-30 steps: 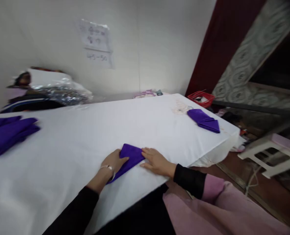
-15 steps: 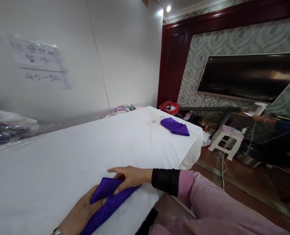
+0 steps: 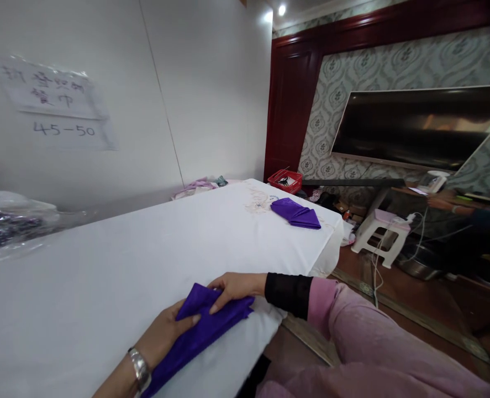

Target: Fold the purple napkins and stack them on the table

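Observation:
A folded purple napkin [image 3: 211, 330] lies at the near edge of the white-covered table [image 3: 137, 271], its pointed corner toward the far side. My left hand [image 3: 162, 331], a silver bracelet at the wrist, grips its left part with the thumb on top and the fingers out of sight beneath. With thumb above and fingertips tucked behind the cloth, my right hand [image 3: 237, 287] pinches the far right part. Farther off on the table rests another folded purple napkin [image 3: 296, 213], touched by neither hand.
Clear plastic packaging [image 3: 12, 221] sits at the left by the wall. Beyond the table's far end stands a red basket [image 3: 285, 181]. A white stool [image 3: 381, 237] with cables is on the floor at right, near another person's hand [image 3: 441, 202].
Both hands have shifted forward and to the right with the napkin. My right fingers, spread earlier, have closed on the cloth.

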{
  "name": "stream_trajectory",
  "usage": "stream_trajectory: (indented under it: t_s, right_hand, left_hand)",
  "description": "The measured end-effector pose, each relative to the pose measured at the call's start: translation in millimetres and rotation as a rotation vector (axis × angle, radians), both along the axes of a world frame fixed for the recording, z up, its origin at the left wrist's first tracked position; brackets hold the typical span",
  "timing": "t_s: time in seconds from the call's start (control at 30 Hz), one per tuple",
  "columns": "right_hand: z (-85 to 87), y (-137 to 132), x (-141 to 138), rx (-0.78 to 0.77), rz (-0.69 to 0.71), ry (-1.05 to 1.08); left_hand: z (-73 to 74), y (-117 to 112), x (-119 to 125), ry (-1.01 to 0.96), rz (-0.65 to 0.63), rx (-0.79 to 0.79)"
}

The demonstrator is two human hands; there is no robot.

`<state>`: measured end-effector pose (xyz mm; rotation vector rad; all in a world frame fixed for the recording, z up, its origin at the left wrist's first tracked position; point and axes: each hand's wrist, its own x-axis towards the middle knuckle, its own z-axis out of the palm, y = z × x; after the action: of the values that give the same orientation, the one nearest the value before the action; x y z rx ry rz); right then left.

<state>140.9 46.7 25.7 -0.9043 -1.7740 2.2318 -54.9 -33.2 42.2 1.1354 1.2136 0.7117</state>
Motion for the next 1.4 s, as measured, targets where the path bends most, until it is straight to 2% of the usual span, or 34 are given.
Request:
stream_trajectory:
  t_s: [0.13,0.23,0.3,0.37,0.47,0.57,0.63,0.77,0.87,0.97,1.03,1.1,1.17,1.27,1.33,1.4]
  right_hand:
    - [-0.4,25,16,-0.05,-0.109,0.068]
    - [-5.6,29,24,-0.15,-0.304,0.307]
    - [-11.4,22,22,-0.234,-0.4,0.476]
    - [-17.5,9,15,-0.335,-0.438,0.56]
    - [-22.0,-13,1,-0.441,-0.424,0.562]
    - [-17.1,-27,-12,-0.454,-0.378,0.532]
    - [-9.8,-28,-19,-0.41,-0.392,0.511]
    - [1.0,-18,-24,-0.233,-0.546,0.497]
    - [-1.1,-9,-22,-0.149,-0.639,0.445]
    - [-5.1,4,-10,-0.129,-0.631,0.353]
    - [-3.4,20,8,-0.119,-0.556,0.28]
    - [3.5,43,32,-0.076,-0.457,0.167]
    - [14.6,70,62,0.085,-0.36,-0.02]
    - [33.9,113,107,0.566,-0.269,-0.405]
    - [44.8,138,133,0.758,-0.288,-0.546]
    - [52.1,159,153,0.867,-0.332,-0.615]
  left_hand:
    - [-6.1,12,3,-0.14,0.28,-0.124]
    - [-5.8,19,11,-0.265,0.494,-0.12]
    - [-3.5,23,20,-0.367,0.678,-0.081]
    - [-1.8,28,30,-0.505,0.836,-0.074]
    - [-2.9,33,44,-0.554,0.938,-0.054]
    - [-7.3,32,55,-0.589,0.965,-0.037]
    - [-10.9,30,61,-0.608,0.977,-0.027]
    - [-20.1,23,73,-0.594,0.995,-0.017]
    - [-25.9,19,79,-0.58,0.98,-0.041]
    - [-26.6,14,79,-0.588,0.855,-0.074]
    - [-24.7,11,75,-0.581,0.748,-0.096]
    - [-22.5,8,71,-0.559,0.698,-0.115]
    - [-21.1,6,67,-0.534,0.682,-0.128]
    - [-21.0,4,64,-0.494,0.619,-0.138]
    - [-21.8,4,64,-0.467,0.574,-0.144]
    - [-23.4,3,64,-0.45,0.54,-0.152]
